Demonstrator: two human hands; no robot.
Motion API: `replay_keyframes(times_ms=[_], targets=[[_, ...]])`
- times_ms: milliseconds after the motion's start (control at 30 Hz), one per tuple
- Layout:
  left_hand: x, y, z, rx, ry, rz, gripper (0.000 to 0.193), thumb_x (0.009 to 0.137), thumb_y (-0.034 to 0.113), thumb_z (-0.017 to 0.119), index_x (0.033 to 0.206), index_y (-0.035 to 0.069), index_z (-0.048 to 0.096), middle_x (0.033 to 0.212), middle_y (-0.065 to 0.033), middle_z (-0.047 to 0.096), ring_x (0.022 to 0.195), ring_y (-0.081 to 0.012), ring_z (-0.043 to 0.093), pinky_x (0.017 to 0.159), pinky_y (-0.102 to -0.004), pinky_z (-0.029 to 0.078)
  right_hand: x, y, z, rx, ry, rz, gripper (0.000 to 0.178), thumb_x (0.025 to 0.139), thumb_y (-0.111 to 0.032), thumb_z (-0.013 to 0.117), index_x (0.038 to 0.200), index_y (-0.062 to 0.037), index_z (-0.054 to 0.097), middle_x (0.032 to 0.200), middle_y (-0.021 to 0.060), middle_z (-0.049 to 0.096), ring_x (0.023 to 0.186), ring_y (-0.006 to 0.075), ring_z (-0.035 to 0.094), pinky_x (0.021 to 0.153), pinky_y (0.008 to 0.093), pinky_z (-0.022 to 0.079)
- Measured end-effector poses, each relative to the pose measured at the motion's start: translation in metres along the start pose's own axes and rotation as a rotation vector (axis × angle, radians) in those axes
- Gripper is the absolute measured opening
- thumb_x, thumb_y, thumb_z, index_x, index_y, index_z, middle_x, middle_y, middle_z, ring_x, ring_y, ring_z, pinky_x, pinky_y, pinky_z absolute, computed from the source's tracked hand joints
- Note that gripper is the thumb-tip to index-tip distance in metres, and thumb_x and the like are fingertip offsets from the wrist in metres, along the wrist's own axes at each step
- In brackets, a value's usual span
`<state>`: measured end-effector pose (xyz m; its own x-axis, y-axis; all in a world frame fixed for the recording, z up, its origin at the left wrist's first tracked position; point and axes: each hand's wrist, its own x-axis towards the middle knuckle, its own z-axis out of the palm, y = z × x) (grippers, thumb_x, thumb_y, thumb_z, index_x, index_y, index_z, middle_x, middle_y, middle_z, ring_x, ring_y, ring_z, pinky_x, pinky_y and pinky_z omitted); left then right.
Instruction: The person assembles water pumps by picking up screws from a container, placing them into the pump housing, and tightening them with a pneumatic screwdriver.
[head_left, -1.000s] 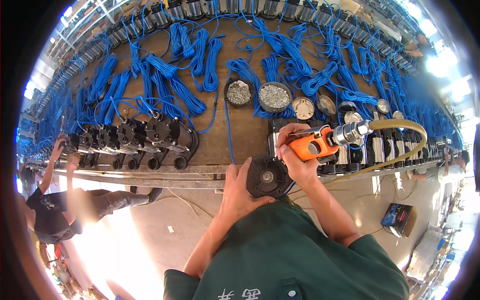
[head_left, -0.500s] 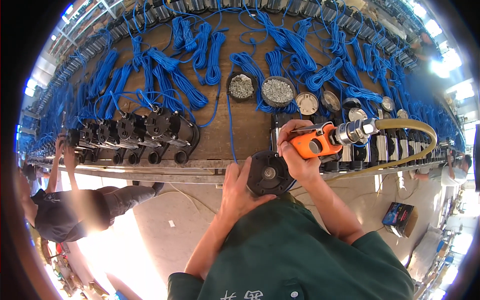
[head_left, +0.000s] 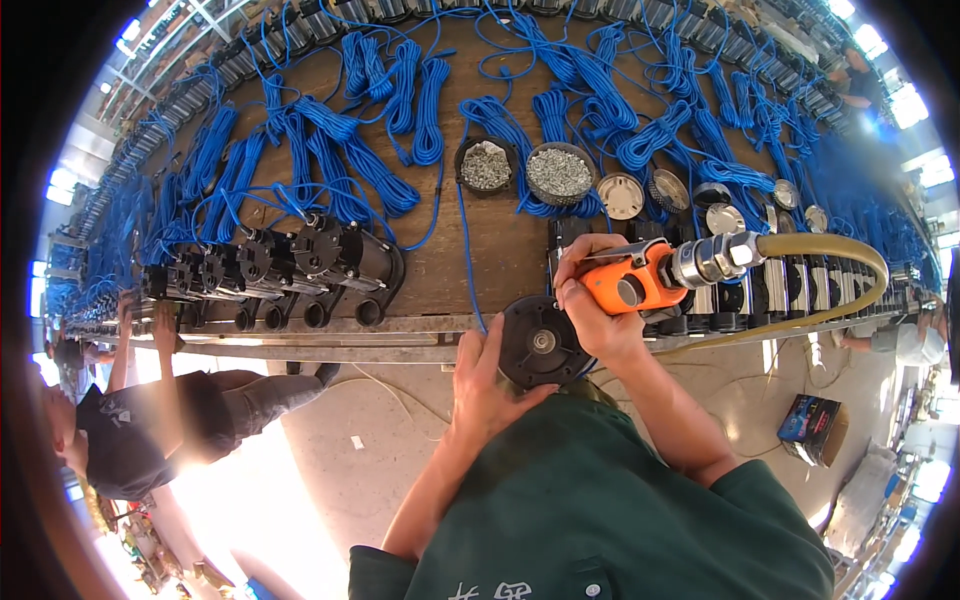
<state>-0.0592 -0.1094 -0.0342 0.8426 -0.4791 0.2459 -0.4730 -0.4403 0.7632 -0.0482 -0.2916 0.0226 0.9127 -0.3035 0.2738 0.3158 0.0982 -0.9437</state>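
L hand (head_left: 487,385) spread round the L & near edges of the black round housing (head_left: 543,345), fingers up its L side, thumb along the near rim: a steadying grip. Housing sits just R of that hand, below & L of the R hand, at the near edge of the bench (head_left: 440,265). R hand (head_left: 605,325) wrapped round the orange air tool (head_left: 630,283), which is beyond & slightly R of the housing; tool tip hidden, so can't tell if it touches.

Handling, my guess: housing rigid, prob. fairly heavy for its size, hard face, maybe a bit slick if oily. Best hold = outer rim, opp. sides, thumb clear of the centre boss. Blue cord (head_left: 468,250) drops to it just above the L fingers; soft, flexes, don't lift by it. Tool looks solid, mod. weight, hose (head_left: 830,243) off to R of R hand prob. stiff enough to tug, so hold by the orange body, not the metal coupling.

Beyond both hands: L tub (head_left: 489,190) & R tub (head_left: 556,197) of small metal bits, easily spilled if knocked
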Motion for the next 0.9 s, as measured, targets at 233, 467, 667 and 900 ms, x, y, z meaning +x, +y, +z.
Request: replay_keyframes(times_ms=[233, 467, 667, 900], targets=[[-0.001, 0.001, -0.001, 0.009, -0.002, 0.001, 0.095, 0.053, 0.034, 0.090, 0.127, -0.009, 0.049, 0.093, -0.0161, 0.048, 0.083, -0.0331, 0.050, 0.072, -0.0408, 0.046, 0.004, -0.002, 0.009, 0.031, 0.116, -0.009, 0.020, 0.074, 0.007, 0.056, 0.092, 0.0009, 0.056, 0.077, 0.0031, 0.059, 0.070, 0.0077, 0.055, 0.062, 0.0225, 0.045], [-0.001, 0.002, 0.000, 0.054, 0.027, 0.010, 0.099, 0.049, 0.037, 0.092, 0.128, -0.006, 0.051, 0.087, -0.0120, 0.045, 0.077, -0.0286, 0.049, 0.071, -0.0383, 0.045, 0.002, 0.011, -0.005, -0.015, 0.035, 0.006, 0.026, 0.075, 0.007, 0.057, 0.100, 0.0017, 0.055, 0.082, 0.0058, 0.060, 0.072, 0.0092, 0.056, 0.064, 0.0240, 0.046], [-0.003, 0.013, -0.012, -0.043, 0.021, -0.031, 0.080, 0.065, 0.027, 0.086, 0.125, -0.008, 0.048, 0.096, -0.0146, 0.050, 0.090, -0.0301, 0.052, 0.077, -0.0399, 0.047, -0.003, -0.022, 0.010, 0.029, 0.055, -0.059, 0.032, 0.082, 0.001, 0.057, 0.114, -0.0002, 0.050, 0.086, 0.0093, 0.059, 0.066, 0.0116, 0.055, 0.060, 0.0241, 0.046], [-0.031, -0.013, -0.033, -1.558, 0.426, -0.972, 0.030, 0.091, 0.001, 0.049, 0.120, -0.007, 0.046, 0.102, -0.0119, 0.058, 0.089, -0.0211, 0.058, 0.080, -0.0317, 0.050, -0.027, -0.046, 0.019, 0.281, 0.070, -0.124, 0.033, 0.079, -0.005, 0.058, 0.111, 0.0013, 0.047, 0.079, 0.0125, 0.058, 0.058, 0.0154, 0.053, 0.060, 0.0319, 0.047]])
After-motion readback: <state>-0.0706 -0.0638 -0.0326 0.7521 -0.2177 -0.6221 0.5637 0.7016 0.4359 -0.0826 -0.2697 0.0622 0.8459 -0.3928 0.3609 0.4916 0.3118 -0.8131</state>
